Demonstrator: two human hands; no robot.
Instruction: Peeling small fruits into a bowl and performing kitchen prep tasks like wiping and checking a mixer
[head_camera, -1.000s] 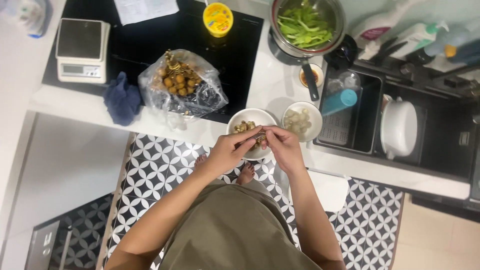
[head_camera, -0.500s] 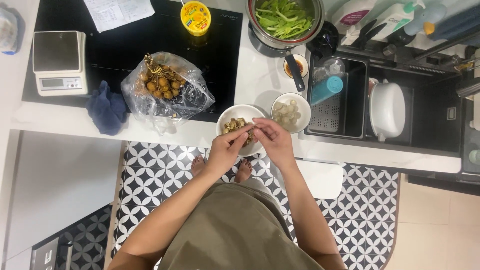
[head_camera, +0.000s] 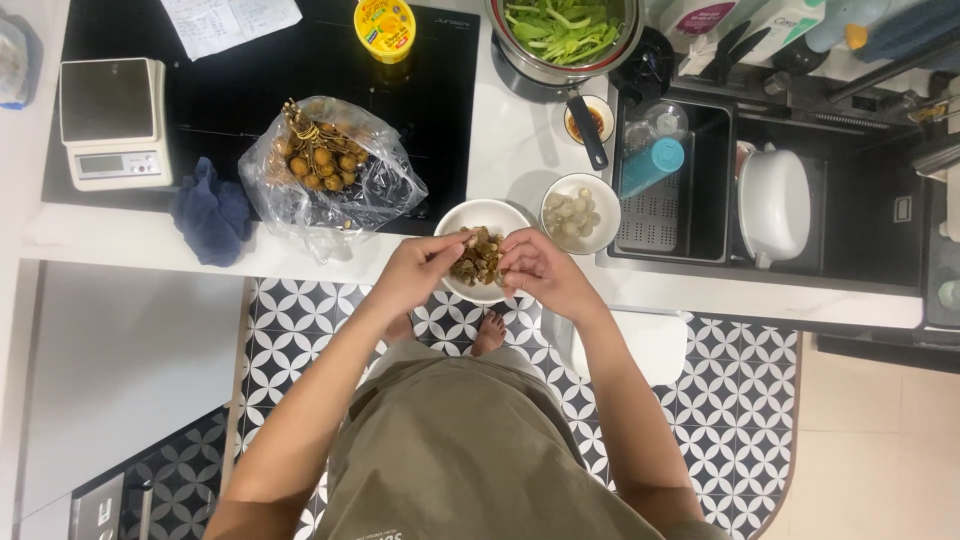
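My left hand (head_camera: 418, 270) and my right hand (head_camera: 537, 272) meet over a white bowl (head_camera: 487, 211) of brown fruit shells at the counter's front edge. The fingertips of both hands pinch a small brown fruit just above the shells; most of it is hidden by the fingers. Right of it stands a smaller white bowl (head_camera: 603, 200) with pale peeled fruits. A clear plastic bag (head_camera: 375, 190) with a bunch of brown round fruits on stems lies to the left, partly on the black cooktop (head_camera: 250, 90).
A blue cloth (head_camera: 210, 215) and a kitchen scale (head_camera: 112, 122) sit at the left. A pan of green vegetables (head_camera: 565, 30), a small sauce dish (head_camera: 585, 118), a yellow tub (head_camera: 385, 25) and a sink (head_camera: 680, 215) with a teal cup and a white lid lie behind.
Both hands stay over the shell bowl, the fingertips working at the small fruit and now a little further apart. The view has shifted slightly.
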